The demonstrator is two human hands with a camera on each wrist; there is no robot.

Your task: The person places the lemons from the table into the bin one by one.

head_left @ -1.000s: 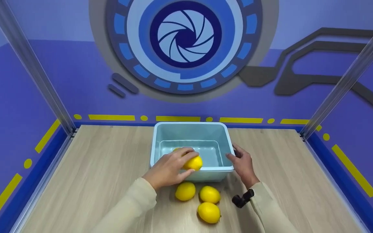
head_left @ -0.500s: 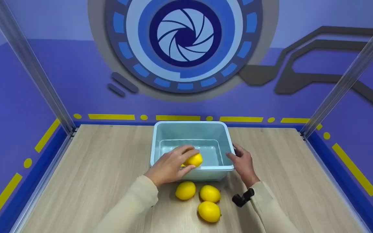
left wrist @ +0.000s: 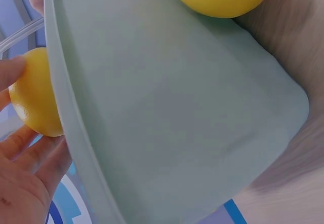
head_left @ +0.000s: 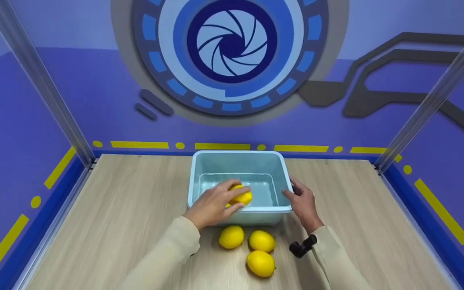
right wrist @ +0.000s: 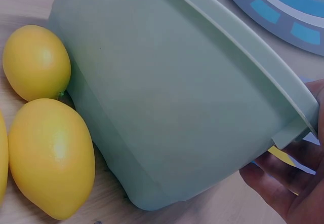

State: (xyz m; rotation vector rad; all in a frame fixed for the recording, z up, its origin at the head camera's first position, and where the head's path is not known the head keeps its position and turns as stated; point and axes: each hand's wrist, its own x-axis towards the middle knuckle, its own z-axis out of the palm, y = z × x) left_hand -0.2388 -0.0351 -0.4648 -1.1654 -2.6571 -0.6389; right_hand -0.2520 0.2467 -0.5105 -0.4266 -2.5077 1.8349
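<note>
We find the left hand (head_left: 212,205) with its fingers partly spread and bent round a lemon (head_left: 243,197), thumb on one side and fingertips on the other. This lemon is at the mouth of the bin (head_left: 260,218), just inside the near rim; we cannot tell whether it touches the bin. The right hand (head_left: 304,205) grips the bin at its right side, near the front corner, thumb over the rim and fingers bent along the outside. The bin stands upright on the table (head_left: 135,201). We count three loose lemons on the table before the bin: the left one (head_left: 231,237) close to its front wall, the middle one (head_left: 262,241) to the right of that, and the nearest one (head_left: 261,264) just beside the middle one on the person's side. We note pale sleeves (head_left: 163,253) on both arms and a black device (head_left: 302,246) at the right wrist. Behind the table rises a purple-blue wall (head_left: 95,104) with a round shutter design (head_left: 232,46).
</note>
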